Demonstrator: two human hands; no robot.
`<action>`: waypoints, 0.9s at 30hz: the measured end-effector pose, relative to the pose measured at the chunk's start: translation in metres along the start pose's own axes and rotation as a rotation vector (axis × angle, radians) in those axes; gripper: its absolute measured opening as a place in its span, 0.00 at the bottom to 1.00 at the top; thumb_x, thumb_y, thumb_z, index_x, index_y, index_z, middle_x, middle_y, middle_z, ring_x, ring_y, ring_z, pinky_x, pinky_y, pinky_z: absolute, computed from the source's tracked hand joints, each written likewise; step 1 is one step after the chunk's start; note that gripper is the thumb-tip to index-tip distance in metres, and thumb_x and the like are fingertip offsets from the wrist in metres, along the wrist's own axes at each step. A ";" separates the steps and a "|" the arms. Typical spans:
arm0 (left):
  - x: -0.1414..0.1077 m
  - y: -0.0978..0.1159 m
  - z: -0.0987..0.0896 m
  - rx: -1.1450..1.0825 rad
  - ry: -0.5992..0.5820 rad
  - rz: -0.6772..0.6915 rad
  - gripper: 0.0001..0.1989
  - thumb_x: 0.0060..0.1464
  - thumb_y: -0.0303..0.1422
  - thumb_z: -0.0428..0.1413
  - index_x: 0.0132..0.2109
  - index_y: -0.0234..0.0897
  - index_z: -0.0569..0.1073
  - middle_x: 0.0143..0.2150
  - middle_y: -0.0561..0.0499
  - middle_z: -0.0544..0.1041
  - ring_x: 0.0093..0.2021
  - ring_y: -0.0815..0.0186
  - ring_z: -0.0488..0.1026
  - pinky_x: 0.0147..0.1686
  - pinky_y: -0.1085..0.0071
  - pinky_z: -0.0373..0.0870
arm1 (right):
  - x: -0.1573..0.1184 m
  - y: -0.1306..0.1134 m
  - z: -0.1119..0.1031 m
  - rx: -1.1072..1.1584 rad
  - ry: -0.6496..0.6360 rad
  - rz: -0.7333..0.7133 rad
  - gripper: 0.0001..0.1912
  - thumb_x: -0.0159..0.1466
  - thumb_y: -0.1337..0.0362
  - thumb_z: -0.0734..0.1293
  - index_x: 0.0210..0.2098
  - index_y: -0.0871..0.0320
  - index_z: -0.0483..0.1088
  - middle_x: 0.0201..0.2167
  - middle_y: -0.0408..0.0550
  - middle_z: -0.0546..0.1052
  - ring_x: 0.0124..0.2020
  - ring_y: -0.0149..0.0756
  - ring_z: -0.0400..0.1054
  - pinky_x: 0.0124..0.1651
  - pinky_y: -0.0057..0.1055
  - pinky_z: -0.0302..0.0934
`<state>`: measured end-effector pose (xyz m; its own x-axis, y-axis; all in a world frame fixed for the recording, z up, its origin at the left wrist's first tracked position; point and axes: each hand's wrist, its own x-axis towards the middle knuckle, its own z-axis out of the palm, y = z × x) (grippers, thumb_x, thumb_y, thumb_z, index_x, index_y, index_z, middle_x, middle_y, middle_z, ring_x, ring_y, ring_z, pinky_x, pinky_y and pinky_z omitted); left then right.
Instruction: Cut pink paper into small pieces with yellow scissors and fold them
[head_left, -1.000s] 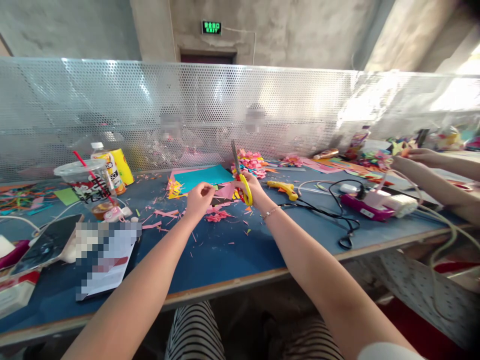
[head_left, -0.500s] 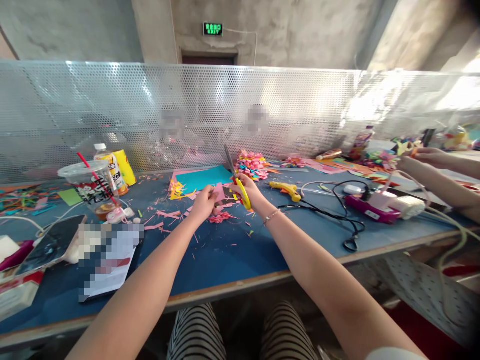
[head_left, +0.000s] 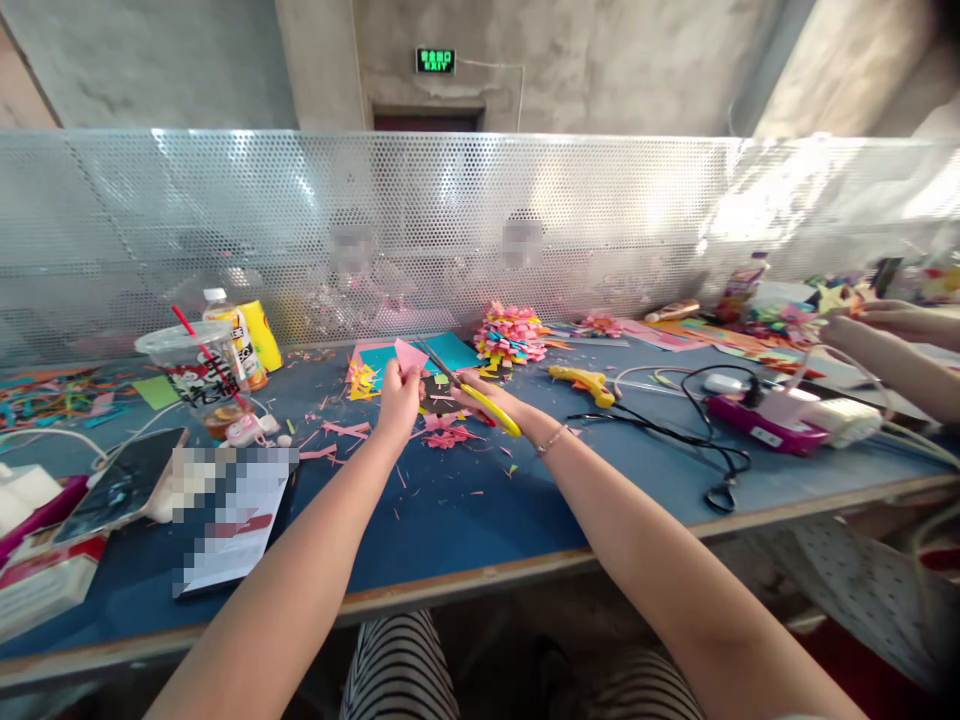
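Between the fingers of my left hand (head_left: 400, 402) is a small piece of pink paper (head_left: 411, 356), held up above the table. Yellow-handled scissors (head_left: 507, 412) are gripped in my right hand (head_left: 489, 398), their blades (head_left: 441, 362) pointing up and left, close to the pink paper. Whether the blades touch it I cannot tell. Below and between the hands lies a bunch of cut pink paper (head_left: 447, 432). Behind them is a blue paper sheet (head_left: 459, 350), with yellow paper scraps (head_left: 363, 380) at its left.
A layered paper flower ball (head_left: 511, 334) stands behind my right hand. To the right lie a yellow glue gun (head_left: 582, 384), black cables and a purple power strip (head_left: 765, 424). At left are a plastic cup (head_left: 196, 375), a bottle, phone and tablet (head_left: 240, 530). Another person's arms (head_left: 900, 345) reach in.
The scissors have swung from nearly upright to a slant toward the left. My left hand has raised the pink paper so it points upward. The whole view has shifted slightly.
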<state>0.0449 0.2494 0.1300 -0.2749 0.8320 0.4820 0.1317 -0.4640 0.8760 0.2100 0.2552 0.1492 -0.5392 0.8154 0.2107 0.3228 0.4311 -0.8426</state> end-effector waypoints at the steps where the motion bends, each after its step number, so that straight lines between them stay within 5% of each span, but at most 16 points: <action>1: 0.000 0.000 0.000 -0.020 0.002 0.001 0.07 0.55 0.36 0.45 0.32 0.40 0.54 0.27 0.56 0.67 0.18 0.76 0.59 0.20 0.76 0.57 | 0.000 -0.001 0.001 -0.012 -0.022 -0.016 0.19 0.53 0.48 0.65 0.34 0.56 0.63 0.20 0.37 0.60 0.19 0.25 0.53 0.22 0.24 0.48; 7: -0.003 0.003 0.001 -0.018 -0.027 0.003 0.10 0.55 0.39 0.47 0.31 0.40 0.57 0.20 0.59 0.59 0.17 0.74 0.57 0.20 0.74 0.56 | -0.001 -0.003 0.004 0.010 -0.069 -0.085 0.17 0.55 0.49 0.64 0.33 0.57 0.63 0.19 0.37 0.60 0.20 0.24 0.52 0.23 0.23 0.48; 27: -0.009 0.012 0.005 -0.186 -0.080 -0.037 0.06 0.54 0.31 0.48 0.31 0.38 0.58 0.22 0.58 0.63 0.17 0.76 0.56 0.20 0.76 0.53 | -0.003 -0.002 0.006 0.097 -0.135 -0.060 0.22 0.56 0.43 0.61 0.29 0.56 0.55 0.16 0.35 0.59 0.16 0.23 0.51 0.19 0.23 0.46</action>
<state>0.0536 0.2376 0.1363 -0.1985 0.8674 0.4563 -0.0569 -0.4750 0.8781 0.2063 0.2497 0.1472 -0.6569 0.7273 0.1986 0.2140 0.4325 -0.8759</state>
